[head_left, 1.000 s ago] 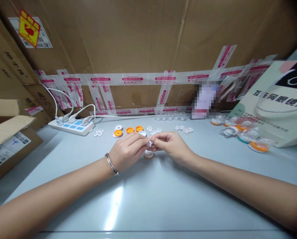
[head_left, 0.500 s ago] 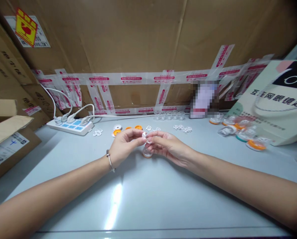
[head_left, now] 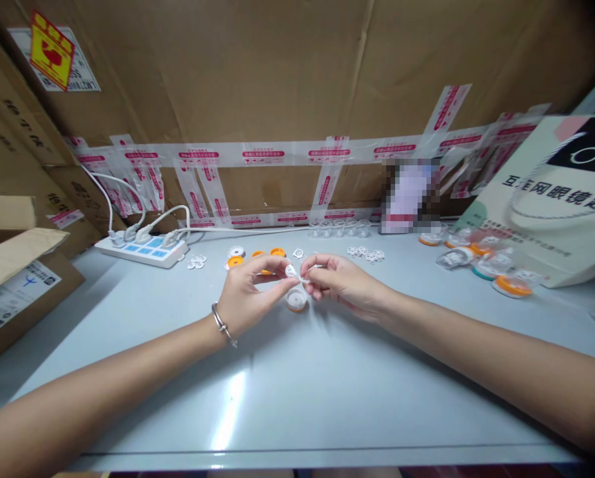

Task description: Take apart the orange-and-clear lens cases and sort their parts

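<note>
My left hand point(head_left: 255, 290) pinches a small white plastic part point(head_left: 291, 271) between thumb and fingertips. Close by on the right, my right hand point(head_left: 342, 285) is closed with its fingertips on a small white piece point(head_left: 305, 281), too small to make out fully. The two pieces nearly meet or touch; I cannot tell which. Just under both hands, a clear round cup with an orange base point(head_left: 296, 300) stands on the table. Behind the left hand lie orange rings point(head_left: 277, 253) and a white disc point(head_left: 236, 252). A small white part with holes point(head_left: 298, 253) lies behind the fingertips.
A white power strip point(head_left: 141, 249) with plugs stands at the left, near an open carton point(head_left: 16, 292). Flat white parts point(head_left: 366, 254) and clear cups point(head_left: 338, 229) lie at the back. A phone point(head_left: 410, 197), several capped clear pieces point(head_left: 512, 285) and a paper bag point(head_left: 541, 199) stand right.
My hands have drawn slightly apart and the white pieces now show more separately. The clear cup below them is less covered. The view has shifted slightly.
</note>
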The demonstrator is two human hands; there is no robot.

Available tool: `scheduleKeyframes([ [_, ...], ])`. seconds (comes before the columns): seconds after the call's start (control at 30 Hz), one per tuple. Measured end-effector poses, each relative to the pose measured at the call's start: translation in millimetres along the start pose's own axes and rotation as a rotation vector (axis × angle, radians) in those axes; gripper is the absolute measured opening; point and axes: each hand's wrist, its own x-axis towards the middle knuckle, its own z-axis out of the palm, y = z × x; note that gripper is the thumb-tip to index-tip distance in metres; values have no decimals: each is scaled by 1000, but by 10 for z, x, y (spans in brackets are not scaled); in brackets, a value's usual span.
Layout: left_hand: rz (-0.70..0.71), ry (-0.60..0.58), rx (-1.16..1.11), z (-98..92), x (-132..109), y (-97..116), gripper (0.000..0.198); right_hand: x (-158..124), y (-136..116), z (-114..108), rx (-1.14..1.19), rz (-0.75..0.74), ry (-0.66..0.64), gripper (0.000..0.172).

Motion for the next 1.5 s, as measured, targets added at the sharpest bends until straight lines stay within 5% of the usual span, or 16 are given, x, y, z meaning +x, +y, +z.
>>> scheduleKeyframes([
  [0.2, -122, 32, -84, -56, 63, -23, 22, 254, -27, -372, -79, -288, 276, 16],
  [0.33, -175, 2, -151, -27, 50, -64, 24, 441, 109, -622, -315, -372, 345, 19],
  [0.6, -133, -29, -121, -13, 28, -105, 26, 512, 275, -582, -786, -431, 383, 15],
  [0.9, -230, -20, -249, -5, 33, -132, 25, 416, 201, -484, -698, -436, 384, 23],
  [1.13, -213, -28, -249, -9, 37, -63, 19, 32, 65, -52, -274, -340, -28, 23],
  [1.5, 290, -16, 232, -61, 41, -96, 13, -19, 100, 28, -120, -158, -7, 20],
])
